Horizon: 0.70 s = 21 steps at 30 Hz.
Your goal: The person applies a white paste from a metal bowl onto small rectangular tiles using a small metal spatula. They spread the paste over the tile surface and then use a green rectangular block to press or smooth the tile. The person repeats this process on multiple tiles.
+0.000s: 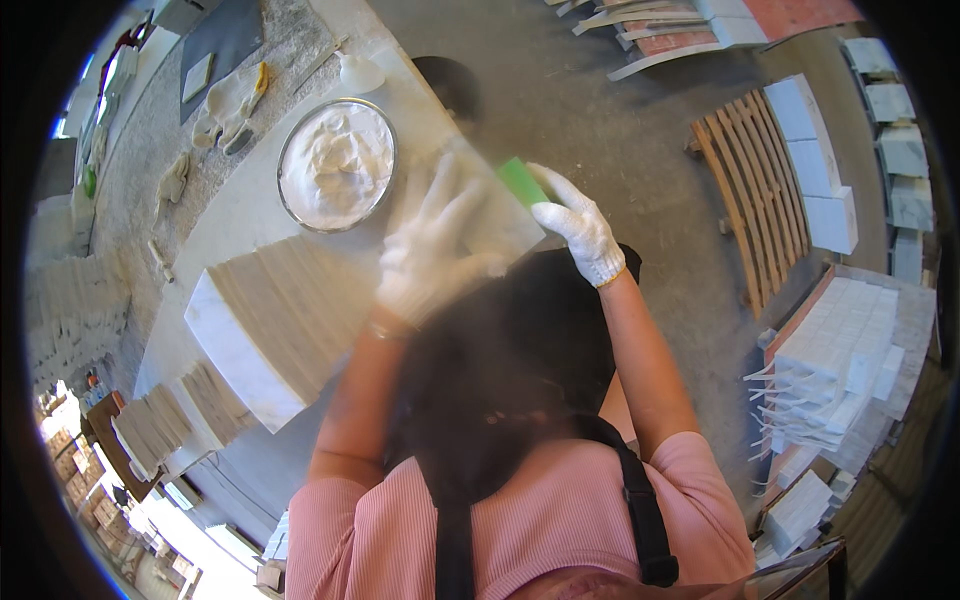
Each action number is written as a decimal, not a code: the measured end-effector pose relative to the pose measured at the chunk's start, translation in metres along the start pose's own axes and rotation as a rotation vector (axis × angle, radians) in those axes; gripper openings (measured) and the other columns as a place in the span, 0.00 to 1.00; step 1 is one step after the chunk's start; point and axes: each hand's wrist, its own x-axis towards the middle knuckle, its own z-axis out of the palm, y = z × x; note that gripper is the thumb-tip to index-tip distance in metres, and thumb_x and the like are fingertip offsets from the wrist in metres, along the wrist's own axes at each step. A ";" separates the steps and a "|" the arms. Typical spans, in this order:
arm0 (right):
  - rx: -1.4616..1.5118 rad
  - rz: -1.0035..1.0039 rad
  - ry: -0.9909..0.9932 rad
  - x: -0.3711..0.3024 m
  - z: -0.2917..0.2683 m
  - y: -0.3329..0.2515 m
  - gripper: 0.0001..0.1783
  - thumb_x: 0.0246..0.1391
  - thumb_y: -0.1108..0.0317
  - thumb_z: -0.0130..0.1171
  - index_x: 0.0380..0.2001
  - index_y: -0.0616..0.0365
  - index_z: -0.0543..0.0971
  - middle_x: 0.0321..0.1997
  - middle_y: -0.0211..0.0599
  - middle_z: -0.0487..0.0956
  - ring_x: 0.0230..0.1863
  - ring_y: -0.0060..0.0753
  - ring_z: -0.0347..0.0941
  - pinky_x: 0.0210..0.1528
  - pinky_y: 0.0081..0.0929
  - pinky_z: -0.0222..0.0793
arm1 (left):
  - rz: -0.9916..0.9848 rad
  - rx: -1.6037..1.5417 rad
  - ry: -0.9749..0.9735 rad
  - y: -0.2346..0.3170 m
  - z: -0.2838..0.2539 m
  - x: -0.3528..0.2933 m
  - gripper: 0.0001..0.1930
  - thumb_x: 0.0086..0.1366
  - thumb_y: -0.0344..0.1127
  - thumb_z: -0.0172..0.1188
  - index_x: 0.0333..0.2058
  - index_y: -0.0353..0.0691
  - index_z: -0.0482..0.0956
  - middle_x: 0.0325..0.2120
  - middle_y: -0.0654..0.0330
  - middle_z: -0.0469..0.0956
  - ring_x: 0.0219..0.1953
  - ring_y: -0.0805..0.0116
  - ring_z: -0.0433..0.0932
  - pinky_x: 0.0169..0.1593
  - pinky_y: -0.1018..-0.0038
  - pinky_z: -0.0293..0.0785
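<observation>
My right hand (580,228), in a white knit glove, grips a green block (520,182) at the corner of the pale stone slab (515,232). My left hand (430,240), also gloved, is over the slab with its fingers spread and blurred by motion; nothing shows in it. Just beyond my left hand stands a round metal-rimmed bowl (336,231), heaped with white powder or paste (338,165). Left of my left forearm is a row of stacked stone tiles (290,300), their edges upward.
Loose gloves (228,105) lie on the worktop's far left, near a small white bottle (360,73). A dark round container (447,85) is on the floor beyond the slab. To the right are a wooden pallet (755,190) and stacked white pieces (835,330).
</observation>
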 end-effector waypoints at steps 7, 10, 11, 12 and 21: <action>0.016 0.042 0.135 -0.022 -0.027 0.012 0.37 0.61 0.54 0.61 0.69 0.61 0.75 0.61 0.37 0.82 0.50 0.25 0.76 0.44 0.26 0.73 | -0.027 -0.012 -0.033 -0.002 0.003 -0.003 0.45 0.41 0.48 0.83 0.62 0.49 0.79 0.75 0.43 0.62 0.77 0.33 0.56 0.71 0.47 0.67; 0.187 0.075 -0.012 -0.009 -0.015 0.025 0.37 0.62 0.48 0.62 0.67 0.60 0.75 0.55 0.31 0.82 0.46 0.22 0.74 0.44 0.24 0.72 | -0.013 0.019 -0.026 -0.002 0.003 -0.002 0.45 0.41 0.48 0.84 0.62 0.50 0.80 0.74 0.43 0.63 0.76 0.33 0.57 0.70 0.47 0.69; 0.157 0.107 -0.013 -0.006 -0.011 0.027 0.38 0.62 0.46 0.62 0.67 0.59 0.75 0.54 0.30 0.81 0.46 0.22 0.74 0.44 0.24 0.72 | -0.016 0.041 -0.022 -0.002 0.001 -0.001 0.44 0.41 0.48 0.84 0.61 0.51 0.80 0.74 0.43 0.63 0.76 0.33 0.58 0.69 0.47 0.70; 0.136 0.123 -0.015 -0.003 -0.008 0.028 0.38 0.62 0.45 0.63 0.67 0.59 0.74 0.52 0.30 0.81 0.46 0.22 0.74 0.44 0.24 0.72 | -0.010 0.021 -0.012 -0.002 0.000 -0.001 0.44 0.41 0.48 0.84 0.61 0.51 0.80 0.74 0.43 0.63 0.76 0.33 0.58 0.69 0.47 0.70; 0.027 -0.094 -0.026 -0.029 -0.006 0.000 0.45 0.58 0.44 0.65 0.71 0.65 0.71 0.57 0.39 0.80 0.46 0.26 0.78 0.44 0.26 0.75 | -0.001 -0.003 0.002 -0.001 0.001 -0.001 0.43 0.40 0.47 0.84 0.60 0.49 0.81 0.73 0.43 0.65 0.75 0.32 0.59 0.70 0.48 0.70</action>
